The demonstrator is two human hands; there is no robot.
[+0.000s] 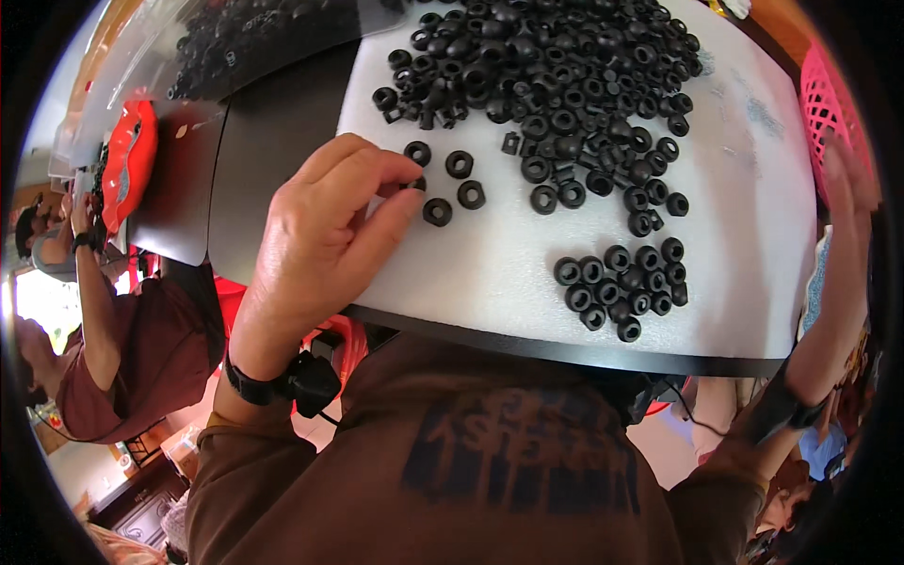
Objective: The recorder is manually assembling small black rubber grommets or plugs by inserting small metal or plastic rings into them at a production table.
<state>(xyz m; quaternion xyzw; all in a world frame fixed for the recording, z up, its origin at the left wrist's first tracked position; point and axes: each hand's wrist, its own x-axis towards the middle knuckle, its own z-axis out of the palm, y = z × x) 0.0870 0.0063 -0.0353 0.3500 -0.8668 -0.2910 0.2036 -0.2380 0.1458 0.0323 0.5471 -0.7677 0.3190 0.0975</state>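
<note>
My left hand (330, 221) rests over the white foam sheet (499, 268), thumb and index finger pinched around a small black round plastic piece (418, 183). Close to its fingertips lie several loose pieces of the same kind, such as a black ring-shaped piece (459, 164). My right hand (847, 179) is at the far right edge, up against a pink mesh basket (821, 113). Its fingers are blurred and partly lost at the rim, so what they hold does not show.
A big heap of black round pieces (565, 71) covers the sheet's far side. A smaller cluster (621, 282) sits near the front right. At the far left stand a clear plastic bin (282, 61) of black parts and a red tray (129, 165). Another person (141, 339) sits at left.
</note>
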